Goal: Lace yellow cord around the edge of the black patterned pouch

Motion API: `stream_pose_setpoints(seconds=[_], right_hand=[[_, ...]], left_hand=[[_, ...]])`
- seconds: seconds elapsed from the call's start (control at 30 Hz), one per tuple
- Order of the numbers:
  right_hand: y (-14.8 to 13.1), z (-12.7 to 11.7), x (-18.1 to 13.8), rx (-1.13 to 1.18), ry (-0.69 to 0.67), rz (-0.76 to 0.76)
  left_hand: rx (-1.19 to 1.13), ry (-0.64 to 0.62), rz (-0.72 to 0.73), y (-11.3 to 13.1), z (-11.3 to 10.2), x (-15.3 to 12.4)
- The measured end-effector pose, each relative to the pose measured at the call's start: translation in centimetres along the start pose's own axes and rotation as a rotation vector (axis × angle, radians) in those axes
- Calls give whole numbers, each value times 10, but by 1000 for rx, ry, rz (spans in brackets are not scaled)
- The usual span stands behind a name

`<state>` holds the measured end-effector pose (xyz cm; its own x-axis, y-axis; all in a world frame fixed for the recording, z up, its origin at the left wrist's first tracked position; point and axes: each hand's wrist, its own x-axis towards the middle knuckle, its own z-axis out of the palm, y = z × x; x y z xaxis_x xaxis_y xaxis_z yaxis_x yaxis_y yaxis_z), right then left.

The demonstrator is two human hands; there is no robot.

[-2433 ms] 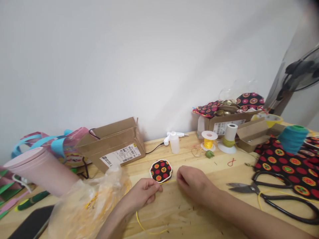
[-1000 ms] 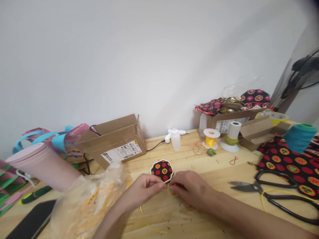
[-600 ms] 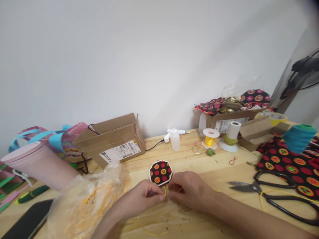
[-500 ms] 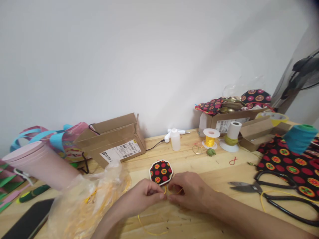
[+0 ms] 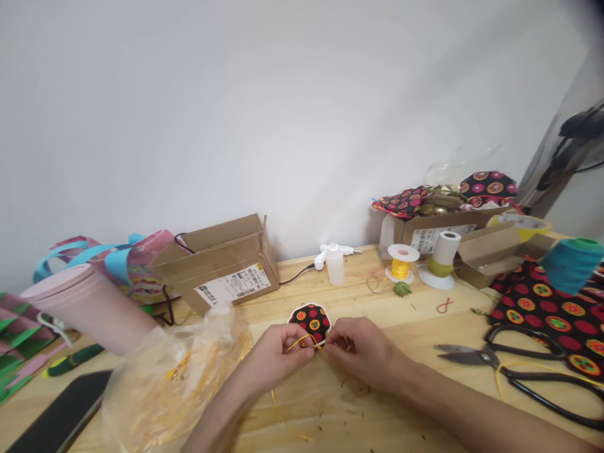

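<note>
Left hand (image 5: pixel 278 355) and right hand (image 5: pixel 363 352) both pinch the yellow cord (image 5: pixel 302 340) tight; best held taut, patch (image 5: pixel 311 316) at twelve o'clock.

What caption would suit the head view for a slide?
Left hand and right hand pinch a yellow cord by a patterned disc.

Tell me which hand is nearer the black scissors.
Right. The right hand lies left of the scissors, with bare table between. The left hand lies farther left, beyond the right hand. Both hands pinch the yellow cord.
</note>
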<state>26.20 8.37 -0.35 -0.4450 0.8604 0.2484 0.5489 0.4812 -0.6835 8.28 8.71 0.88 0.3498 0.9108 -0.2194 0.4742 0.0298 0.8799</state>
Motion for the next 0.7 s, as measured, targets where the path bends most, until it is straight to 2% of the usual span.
stream_pose_setpoints(seconds=[0.1,0.3,0.53,0.7], right_hand=[[3,0,2,61,22,40],[6,0,2,81,-16,48],[5,-5,1,-61,-33,84],[3,-7,-1,-120,-98,-22]], left_hand=[[42,33,23,-6,3,2],[217,128,69,-4,13,4],[62,202,67,-4,8,8],[-11,240,67,-6,5,9]])
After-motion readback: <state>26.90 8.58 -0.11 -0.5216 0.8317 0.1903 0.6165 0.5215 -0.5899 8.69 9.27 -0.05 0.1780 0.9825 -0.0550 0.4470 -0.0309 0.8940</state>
